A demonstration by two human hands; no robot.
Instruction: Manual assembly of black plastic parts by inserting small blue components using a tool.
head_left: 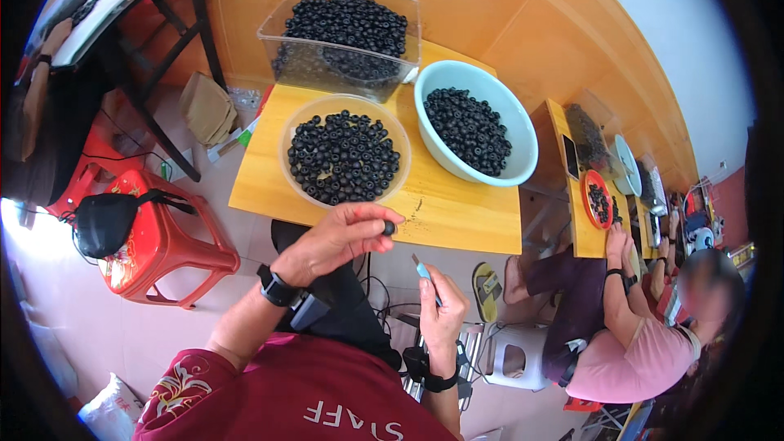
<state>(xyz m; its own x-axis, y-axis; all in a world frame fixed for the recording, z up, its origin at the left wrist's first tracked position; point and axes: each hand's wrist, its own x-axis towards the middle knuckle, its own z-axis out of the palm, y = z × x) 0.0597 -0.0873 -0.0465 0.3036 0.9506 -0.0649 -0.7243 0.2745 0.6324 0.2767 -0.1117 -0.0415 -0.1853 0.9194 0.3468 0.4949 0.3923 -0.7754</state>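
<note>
My left hand [347, 238] pinches a small, round black bead [389, 228] between thumb and fingertips, just past the table's near edge. Lower and to the right, my right hand [443, 308] grips a slim knife [425, 273] with a light blue handle and a short, narrow tip pointing up toward the bead. Tip and bead are apart. Nearest the left hand, a shallow clear round bowl [285, 147] holds many black beads, some showing holes. Behind it stands a clear rectangular bin [384, 87] of similar beads. A pale blue basin [523, 143] at the right holds more.
Dark crumbs [418, 206] lie on the yellow wooden table [482, 219]. A red stool [167, 241] with a black bag stands left. At right, a person in pink [633, 359] works at another table with a red bowl [586, 196]. A yellow-green slipper [487, 290] lies on the floor.
</note>
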